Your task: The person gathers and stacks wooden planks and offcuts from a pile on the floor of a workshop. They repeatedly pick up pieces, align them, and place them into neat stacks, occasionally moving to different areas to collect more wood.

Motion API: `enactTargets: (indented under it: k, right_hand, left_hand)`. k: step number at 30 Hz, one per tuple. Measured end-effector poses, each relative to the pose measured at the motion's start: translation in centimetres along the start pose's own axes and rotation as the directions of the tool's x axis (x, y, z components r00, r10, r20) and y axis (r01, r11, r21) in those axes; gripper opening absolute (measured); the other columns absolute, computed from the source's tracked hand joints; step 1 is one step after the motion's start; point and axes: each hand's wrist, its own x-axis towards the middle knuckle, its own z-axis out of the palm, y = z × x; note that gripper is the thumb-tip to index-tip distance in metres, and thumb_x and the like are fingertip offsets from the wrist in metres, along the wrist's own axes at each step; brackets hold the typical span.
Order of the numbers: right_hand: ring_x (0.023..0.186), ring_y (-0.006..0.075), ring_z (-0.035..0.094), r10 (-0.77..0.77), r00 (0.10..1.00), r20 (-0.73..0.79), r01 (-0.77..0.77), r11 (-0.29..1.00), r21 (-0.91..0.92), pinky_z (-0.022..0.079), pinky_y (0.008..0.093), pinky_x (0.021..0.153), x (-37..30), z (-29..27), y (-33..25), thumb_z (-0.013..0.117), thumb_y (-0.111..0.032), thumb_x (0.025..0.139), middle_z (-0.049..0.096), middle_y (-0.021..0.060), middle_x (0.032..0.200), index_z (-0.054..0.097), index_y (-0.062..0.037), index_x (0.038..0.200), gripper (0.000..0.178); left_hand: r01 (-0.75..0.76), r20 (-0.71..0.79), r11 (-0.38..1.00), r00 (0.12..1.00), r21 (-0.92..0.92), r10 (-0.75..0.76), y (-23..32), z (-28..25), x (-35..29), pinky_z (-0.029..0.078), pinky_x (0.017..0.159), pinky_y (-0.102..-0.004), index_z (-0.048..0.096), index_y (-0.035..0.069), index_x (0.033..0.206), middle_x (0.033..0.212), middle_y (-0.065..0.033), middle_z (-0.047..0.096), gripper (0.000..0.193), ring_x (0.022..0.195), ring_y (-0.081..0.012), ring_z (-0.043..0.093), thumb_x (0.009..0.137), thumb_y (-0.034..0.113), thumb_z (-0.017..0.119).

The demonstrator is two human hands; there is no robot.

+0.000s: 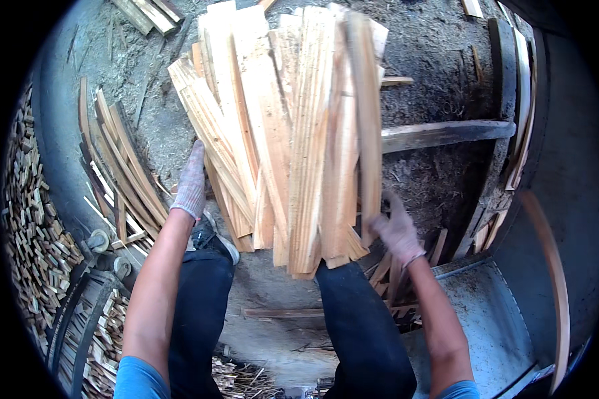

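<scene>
A thick bundle of pale wooden slats (306, 146) lies in front of me, its near ends above my legs. My left hand (192, 183), in a light knitted glove, rests along the bundle's left side with its fingers stretched out flat. My right hand (399, 231), gloved the same way and a little blurred, is beside the near right corner of the bundle, fingers apart. Whether its fingertips touch the wood I cannot tell. One slat (365, 113) on the right edge of the bundle is smeared by motion.
Loose curved strips (123, 159) lie at the left, near a large pile of short wood pieces (36, 219). A wooden bar (449, 135) runs to a frame (502, 100) on the right. A metal tray (482, 309) and a long slat (551, 279) stand at the lower right.
</scene>
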Motion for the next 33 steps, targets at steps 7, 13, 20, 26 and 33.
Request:
enactTargets:
  k: [7, 13, 20, 26, 33]
  right_hand:
    - [0.123, 0.0303, 0.059, 0.242, 0.916, 0.32, -0.396, 0.415, 0.819, 0.049, 0.0413, 0.105, 9.1, 1.2, -5.7, 0.04, -0.068, 0.1, 0.052, 0.0213, 0.143, 0.044, 0.0001, 0.147, 0.083]
    - [0.138, 0.0342, 0.046, 0.196, 0.922, 0.334, -0.387, 0.453, 0.803, 0.042, 0.048, 0.112, 7.2, 5.8, -7.2, 0.048, -0.083, 0.086, 0.04, 0.0199, 0.156, 0.032, -0.0043, 0.156, 0.106]
    - [0.144, 0.0333, 0.038, 0.093, 0.881, 0.463, -0.454, 0.441, 0.775, 0.035, 0.0492, 0.117, 8.2, 5.8, -5.3, 0.048, -0.088, 0.08, 0.032, 0.0177, 0.161, 0.026, -0.009, 0.159, 0.114]
    - [0.134, 0.029, 0.051, 0.02, 0.916, 0.401, -0.395, 0.231, 0.889, 0.043, 0.0449, 0.113, 8.7, 7.2, -4.0, 0.049, -0.081, 0.085, 0.049, 0.0143, 0.15, 0.034, -0.0101, 0.155, 0.101]
    - [0.139, 0.0298, 0.044, 0.135, 0.895, 0.425, -0.446, 0.282, 0.85, 0.034, 0.0431, 0.119, 1.8, 9.7, -1.8, 0.037, -0.082, 0.09, 0.043, 0.0142, 0.154, 0.03, -0.0075, 0.157, 0.101]
  left_hand:
    - [0.026, 0.172, 0.999, 0.985, -0.02, -0.022, 0.4, 0.1, 0.9, 0.045, 0.104, -0.0545, 0.04, 0.003, 0.151, 0.14, -0.0211, 0.055, 0.106, 0.128, -0.0366, 0.052, 0.084, 0.084, 0.051]
    - [-0.142, 0.315, 0.945, 0.948, 0.293, 0.044, -0.1, 1.6, -0.9, 0.04, 0.111, -0.04, 0.047, -0.004, 0.145, 0.137, -0.0269, 0.055, 0.114, 0.128, -0.0334, 0.053, 0.083, 0.091, 0.039]
    - [0.073, 0.277, 0.947, 0.961, -0.313, 0.018, 0.3, 2.7, -0.1, 0.043, 0.112, -0.039, 0.04, 0.005, 0.152, 0.145, -0.0161, 0.054, 0.084, 0.13, -0.0262, 0.056, 0.1, 0.071, 0.033]
    - [0.181, 0.48, 0.833, 0.87, -0.523, 0.113, 0.8, 1.9, 2.6, 0.052, 0.103, -0.0349, 0.047, 0.006, 0.144, 0.132, -0.0109, 0.061, 0.04, 0.119, -0.0196, 0.062, 0.109, 0.025, 0.043]
    - [-0.356, 0.455, 0.91, 0.788, -0.213, 0.415, 0.0, 1.7, -5.7, 0.051, 0.106, -0.0375, 0.046, 0.007, 0.145, 0.135, -0.0109, 0.059, 0.05, 0.121, -0.0204, 0.061, 0.109, 0.04, 0.039]
